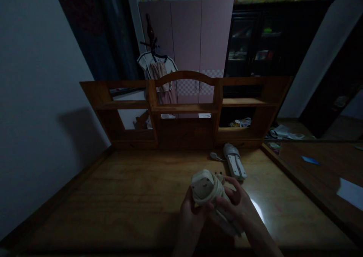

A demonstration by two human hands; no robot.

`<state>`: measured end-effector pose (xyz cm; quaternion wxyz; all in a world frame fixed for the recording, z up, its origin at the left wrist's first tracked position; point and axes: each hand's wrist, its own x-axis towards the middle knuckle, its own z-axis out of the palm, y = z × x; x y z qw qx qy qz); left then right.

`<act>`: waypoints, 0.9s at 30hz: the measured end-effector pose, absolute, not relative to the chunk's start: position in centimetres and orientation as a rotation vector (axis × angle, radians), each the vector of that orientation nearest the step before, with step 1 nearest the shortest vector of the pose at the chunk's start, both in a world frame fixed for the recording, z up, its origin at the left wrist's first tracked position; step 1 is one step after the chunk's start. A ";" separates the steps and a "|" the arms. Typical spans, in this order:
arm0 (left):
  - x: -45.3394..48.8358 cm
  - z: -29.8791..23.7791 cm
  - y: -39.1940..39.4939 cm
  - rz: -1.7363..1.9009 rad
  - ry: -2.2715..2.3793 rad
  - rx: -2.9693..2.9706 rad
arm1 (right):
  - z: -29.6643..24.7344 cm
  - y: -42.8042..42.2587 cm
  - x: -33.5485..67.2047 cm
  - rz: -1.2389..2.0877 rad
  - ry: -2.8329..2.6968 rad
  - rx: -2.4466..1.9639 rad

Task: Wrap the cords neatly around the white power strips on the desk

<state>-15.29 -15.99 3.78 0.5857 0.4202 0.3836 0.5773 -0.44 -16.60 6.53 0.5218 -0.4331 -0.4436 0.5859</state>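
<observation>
Both my hands hold a white power strip (204,187) with its cord wound around it, just above the wooden desk (127,196). My left hand (190,211) grips it from below and the left. My right hand (236,202) wraps the right side, fingers closed on the coiled cord. The plug (219,177) sticks out behind the strip. A second white power strip (235,162), also with its cord wrapped, lies flat on the desk farther back, apart from my hands.
A wooden shelf unit (184,109) stands along the desk's back edge. A grey wall (34,117) runs on the left. Another table (320,166) with papers adjoins on the right. Clothes (157,69) hang before a pink wardrobe (195,41) behind.
</observation>
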 end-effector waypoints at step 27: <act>-15.4 0.4 -15.5 1.381 0.785 0.728 | 7.2 -17.1 -0.7 1.193 -1.118 -1.200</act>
